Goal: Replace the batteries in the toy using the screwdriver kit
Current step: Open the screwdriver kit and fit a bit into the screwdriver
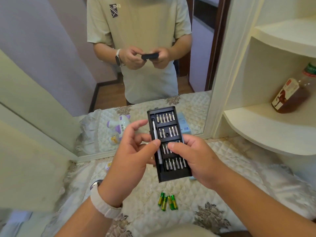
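Both hands met over the quilted dresser top: the right hand (196, 156) gripped the open screwdriver kit (168, 142), while the nearer left hand (135, 149), fingers loose and empty, touched the driver handle (157, 141) lying lengthwise along its left edge.

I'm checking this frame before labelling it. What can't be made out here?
- Head view: toy mostly hidden behind left hand; the rest shows only in the mirror.
- Bit tips in screwdriver kit: too small to tell types.
- Third bit row: covered by right hand.
- Battery labels: too small.
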The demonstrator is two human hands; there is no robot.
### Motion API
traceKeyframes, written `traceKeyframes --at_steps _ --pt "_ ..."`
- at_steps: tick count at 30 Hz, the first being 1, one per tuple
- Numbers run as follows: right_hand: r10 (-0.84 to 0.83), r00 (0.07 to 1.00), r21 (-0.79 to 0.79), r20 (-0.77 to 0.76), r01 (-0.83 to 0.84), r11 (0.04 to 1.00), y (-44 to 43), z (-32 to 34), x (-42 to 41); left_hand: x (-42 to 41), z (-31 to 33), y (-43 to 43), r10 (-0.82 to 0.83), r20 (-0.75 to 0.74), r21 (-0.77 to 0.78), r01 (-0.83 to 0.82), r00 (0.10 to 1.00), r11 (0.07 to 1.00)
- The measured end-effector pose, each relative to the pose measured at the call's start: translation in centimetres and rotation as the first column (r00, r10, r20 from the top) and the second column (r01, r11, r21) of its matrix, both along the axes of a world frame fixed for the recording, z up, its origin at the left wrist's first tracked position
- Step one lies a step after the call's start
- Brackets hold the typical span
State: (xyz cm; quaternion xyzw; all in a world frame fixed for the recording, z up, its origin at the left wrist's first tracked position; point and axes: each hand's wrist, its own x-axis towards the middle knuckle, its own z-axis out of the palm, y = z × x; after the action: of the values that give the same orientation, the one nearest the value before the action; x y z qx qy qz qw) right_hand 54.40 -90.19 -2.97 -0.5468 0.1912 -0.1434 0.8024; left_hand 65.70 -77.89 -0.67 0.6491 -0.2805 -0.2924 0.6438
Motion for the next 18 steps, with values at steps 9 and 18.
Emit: traceKeyframes --at_steps 9,18 --pt "-0.036 0.998 -0.041 -0.053 0.033 0.999 5.3 1.2 4.0 6.6 1.1 5.1 -0.175 0.459 0.225 0.076 0.871 0.971" --pt "-0.132 0.966 -0.275 -0.223 0.067 0.959 9.4 0.9 6.9 10.7 1.4 8.3 -0.389 0.362 0.448 0.207 0.848 0.869"
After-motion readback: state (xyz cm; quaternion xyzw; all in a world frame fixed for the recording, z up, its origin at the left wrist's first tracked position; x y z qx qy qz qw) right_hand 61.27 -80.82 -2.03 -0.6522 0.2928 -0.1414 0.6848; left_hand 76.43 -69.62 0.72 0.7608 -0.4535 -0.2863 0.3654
